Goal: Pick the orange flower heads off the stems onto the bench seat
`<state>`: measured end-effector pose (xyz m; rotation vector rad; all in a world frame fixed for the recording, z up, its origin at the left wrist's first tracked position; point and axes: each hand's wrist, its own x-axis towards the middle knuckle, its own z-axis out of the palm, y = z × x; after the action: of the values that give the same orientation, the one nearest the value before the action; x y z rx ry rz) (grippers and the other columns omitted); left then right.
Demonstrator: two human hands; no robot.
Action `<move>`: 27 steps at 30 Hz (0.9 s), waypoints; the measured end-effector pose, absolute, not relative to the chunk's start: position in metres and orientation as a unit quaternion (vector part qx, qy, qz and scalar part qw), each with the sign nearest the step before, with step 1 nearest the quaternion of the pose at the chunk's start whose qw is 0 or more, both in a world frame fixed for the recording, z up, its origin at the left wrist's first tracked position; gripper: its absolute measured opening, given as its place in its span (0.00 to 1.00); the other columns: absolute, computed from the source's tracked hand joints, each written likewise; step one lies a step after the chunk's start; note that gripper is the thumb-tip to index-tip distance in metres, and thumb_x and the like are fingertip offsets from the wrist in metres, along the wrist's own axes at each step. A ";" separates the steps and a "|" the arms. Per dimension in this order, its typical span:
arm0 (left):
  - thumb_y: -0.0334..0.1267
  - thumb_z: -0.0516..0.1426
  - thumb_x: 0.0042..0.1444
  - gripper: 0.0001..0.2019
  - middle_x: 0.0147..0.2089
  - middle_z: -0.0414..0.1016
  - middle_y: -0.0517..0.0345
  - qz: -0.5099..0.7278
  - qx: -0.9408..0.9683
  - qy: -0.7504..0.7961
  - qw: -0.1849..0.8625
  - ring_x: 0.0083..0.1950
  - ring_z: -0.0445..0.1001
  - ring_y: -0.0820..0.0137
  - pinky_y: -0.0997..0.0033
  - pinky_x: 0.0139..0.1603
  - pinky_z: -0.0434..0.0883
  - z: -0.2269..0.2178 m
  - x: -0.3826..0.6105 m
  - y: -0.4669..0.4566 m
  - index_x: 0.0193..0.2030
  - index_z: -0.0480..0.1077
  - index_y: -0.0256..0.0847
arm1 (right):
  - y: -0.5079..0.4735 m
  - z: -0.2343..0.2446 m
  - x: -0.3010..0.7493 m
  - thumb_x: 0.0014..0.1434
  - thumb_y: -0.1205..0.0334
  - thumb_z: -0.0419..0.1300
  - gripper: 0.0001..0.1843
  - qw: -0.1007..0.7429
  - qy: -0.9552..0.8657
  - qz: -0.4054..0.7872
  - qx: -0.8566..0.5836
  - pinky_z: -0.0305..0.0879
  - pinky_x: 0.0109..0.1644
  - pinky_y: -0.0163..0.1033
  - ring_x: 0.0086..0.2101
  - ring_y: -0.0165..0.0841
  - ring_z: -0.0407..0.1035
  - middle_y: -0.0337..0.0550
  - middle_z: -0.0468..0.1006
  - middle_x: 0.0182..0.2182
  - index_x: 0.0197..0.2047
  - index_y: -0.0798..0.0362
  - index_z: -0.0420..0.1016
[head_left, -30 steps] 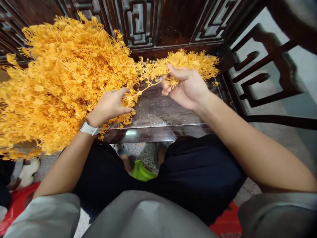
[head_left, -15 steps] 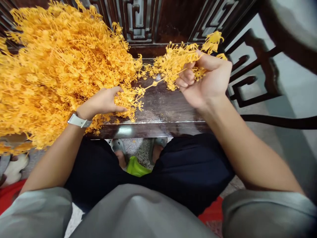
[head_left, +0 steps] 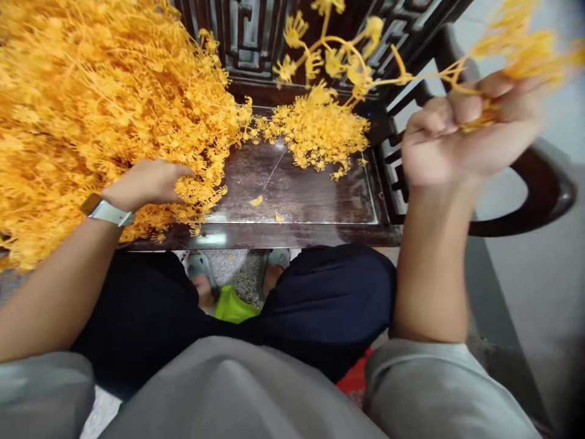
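A big heap of yellow-orange plastic flower sprigs point(head_left: 105, 103) fills the left side of the dark wooden bench seat point(head_left: 311, 198). At the heap's right edge rests my left hand point(head_left: 153, 182), its fingertips hidden among the small blossoms. Raised at the right, my right hand point(head_left: 470, 125) is closed round a yellow plastic flower stem point(head_left: 406, 78). That stem's blossoms spread out to the left, above the bench, and more blurred ones rise beyond the fingers. A smaller clump of yellow plastic flowers point(head_left: 322, 128) lies on the seat between my hands.
Loose yellow bits point(head_left: 256, 200) lie on the seat. Behind it stands a carved wooden backrest point(head_left: 249, 39), with a curved wooden armrest point(head_left: 543, 189) on the right. Below the seat's front edge are my feet in clogs and a bright green object point(head_left: 235, 305).
My right hand has pulled a flower stem up and to the right, away from the heap. My left hand has shifted left a little. Loose bits now show on the seat.
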<state>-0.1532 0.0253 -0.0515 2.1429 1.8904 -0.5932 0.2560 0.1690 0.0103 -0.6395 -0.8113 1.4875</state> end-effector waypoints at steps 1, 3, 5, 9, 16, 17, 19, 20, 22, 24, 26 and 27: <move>0.43 0.58 0.67 0.31 0.58 0.82 0.41 -0.201 0.732 0.644 0.096 0.55 0.81 0.50 0.60 0.50 0.73 -0.048 -0.154 0.024 0.76 0.64 0.42 | 0.174 0.010 0.263 0.66 0.43 0.62 0.21 0.644 -0.336 0.635 -0.262 0.50 0.21 0.39 0.18 0.30 0.47 0.31 0.55 0.16 0.28 0.45 0.64; 0.40 0.56 0.69 0.32 0.60 0.80 0.39 -0.205 0.727 0.651 0.073 0.56 0.81 0.49 0.59 0.51 0.74 -0.046 -0.156 0.023 0.78 0.60 0.39 | 0.180 0.010 0.273 0.62 0.50 0.66 0.20 0.669 -0.334 0.624 -0.226 0.47 0.22 0.37 0.18 0.27 0.42 0.30 0.53 0.16 0.26 0.47 0.62; 0.42 0.58 0.68 0.37 0.67 0.75 0.35 -0.195 0.726 0.654 0.088 0.61 0.78 0.48 0.56 0.57 0.74 -0.048 -0.157 0.023 0.81 0.53 0.36 | 0.179 0.011 0.276 0.53 0.56 0.72 0.20 0.659 -0.364 0.628 -0.198 0.45 0.23 0.36 0.19 0.26 0.40 0.28 0.54 0.17 0.26 0.47 0.62; 0.39 0.64 0.65 0.48 0.79 0.57 0.30 -0.122 0.752 0.633 0.139 0.76 0.64 0.46 0.51 0.72 0.66 -0.051 -0.154 0.022 0.83 0.41 0.33 | 0.171 0.014 0.273 0.39 0.57 0.78 0.25 0.657 -0.389 0.622 -0.173 0.41 0.23 0.35 0.21 0.25 0.34 0.24 0.49 0.16 0.26 0.46 0.62; 0.41 0.56 0.69 0.34 0.76 0.62 0.37 0.072 0.795 0.584 0.147 0.76 0.61 0.45 0.39 0.76 0.60 -0.033 -0.110 0.019 0.79 0.56 0.36 | 0.170 0.013 0.274 0.52 0.59 0.73 0.22 0.661 -0.352 0.645 -0.155 0.45 0.22 0.39 0.20 0.29 0.39 0.27 0.54 0.18 0.29 0.43 0.59; 0.44 0.56 0.70 0.32 0.74 0.65 0.37 0.104 0.788 0.588 0.151 0.75 0.63 0.47 0.42 0.76 0.60 -0.032 -0.101 0.020 0.77 0.59 0.34 | 0.173 0.011 0.272 0.55 0.58 0.71 0.21 0.670 -0.328 0.652 -0.132 0.43 0.21 0.38 0.19 0.29 0.39 0.26 0.53 0.17 0.30 0.43 0.58; 0.49 0.57 0.70 0.33 0.72 0.68 0.36 0.170 0.764 0.602 0.160 0.72 0.67 0.49 0.46 0.76 0.62 -0.035 -0.083 0.020 0.75 0.62 0.32 | 0.176 0.008 0.265 0.59 0.54 0.69 0.22 0.686 -0.287 0.663 -0.086 0.39 0.19 0.36 0.17 0.27 0.37 0.23 0.52 0.16 0.31 0.44 0.56; 0.51 0.59 0.69 0.35 0.73 0.67 0.36 0.204 0.750 0.606 0.170 0.72 0.68 0.50 0.47 0.75 0.62 -0.038 -0.075 0.021 0.75 0.61 0.32 | 0.175 0.007 0.262 0.59 0.53 0.69 0.23 0.686 -0.274 0.671 -0.067 0.37 0.19 0.35 0.16 0.27 0.37 0.23 0.52 0.15 0.31 0.45 0.55; 0.55 0.64 0.65 0.42 0.76 0.63 0.37 0.261 0.721 0.606 0.214 0.71 0.69 0.52 0.50 0.73 0.66 -0.046 -0.061 0.024 0.77 0.56 0.35 | 0.170 0.008 0.256 0.60 0.53 0.70 0.25 0.668 -0.255 0.698 -0.037 0.37 0.18 0.35 0.16 0.26 0.39 0.23 0.54 0.14 0.31 0.46 0.54; 0.58 0.67 0.60 0.49 0.79 0.58 0.38 0.300 0.690 0.601 0.270 0.69 0.70 0.52 0.54 0.67 0.72 -0.057 -0.050 0.028 0.79 0.52 0.39 | 0.162 0.011 0.251 0.64 0.56 0.67 0.22 0.627 -0.227 0.745 -0.009 0.40 0.19 0.35 0.15 0.27 0.44 0.26 0.56 0.14 0.30 0.46 0.55; 0.60 0.69 0.56 0.53 0.82 0.52 0.36 0.323 0.668 0.588 0.321 0.67 0.72 0.54 0.56 0.61 0.76 -0.070 -0.040 0.033 0.79 0.48 0.43 | 0.152 0.015 0.248 0.68 0.58 0.62 0.19 0.578 -0.192 0.792 0.025 0.46 0.19 0.35 0.15 0.29 0.52 0.30 0.59 0.14 0.29 0.47 0.57; 0.60 0.70 0.56 0.54 0.83 0.48 0.36 0.335 0.661 0.579 0.341 0.65 0.74 0.54 0.57 0.59 0.77 -0.078 -0.034 0.036 0.80 0.47 0.45 | 0.148 0.017 0.246 0.69 0.58 0.61 0.19 0.561 -0.174 0.808 0.049 0.49 0.18 0.34 0.15 0.29 0.55 0.30 0.60 0.14 0.29 0.47 0.58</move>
<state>-0.0337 0.0360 -0.0784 1.7195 1.5066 0.8703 0.2463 0.1482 0.0171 0.1166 -0.4110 1.9028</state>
